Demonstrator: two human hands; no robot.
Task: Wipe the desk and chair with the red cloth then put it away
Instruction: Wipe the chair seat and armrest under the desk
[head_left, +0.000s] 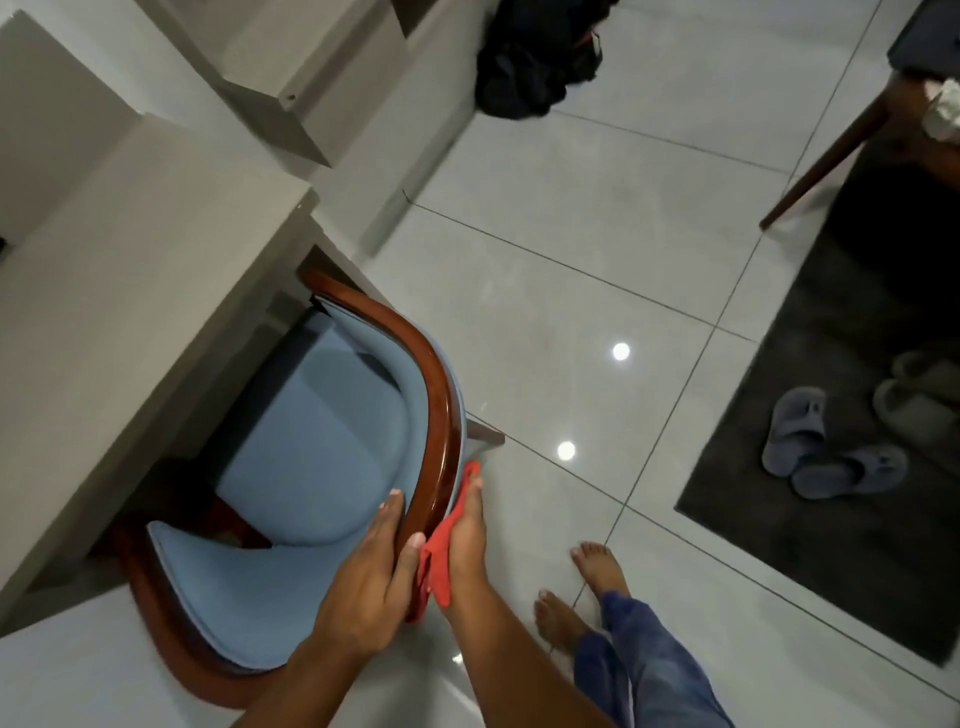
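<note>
A person stands barefoot on pale glossy floor tiles (597, 249), seen from above, beside a chair (322, 426) with a blue seat and a curved, polished wooden back rail. The chair is pushed partly under a grey desk (119, 270), whose edge hides the front of the seat and one end of the rail. The left hand (371, 577) grips the rail from the seat side, fingers curled over its top. The right hand (467, 535) presses the red cloth (441, 556) flat against the outer face of the rail — most of the cloth is covered by that hand and the rail, so only a crumpled edge and a tip by the fingertips show. Both forearms are cut off at the bottom edge.

Around them: a dark bag (535, 62) slumps on the floor by the wall, blurred. At the right lies a dark rug (831, 441) carrying grey slippers (826, 447) and a paler pair, half cut off. A second piece of wooden furniture (841, 140) reaches in from the top right corner — only one slanted leg is clear.
</note>
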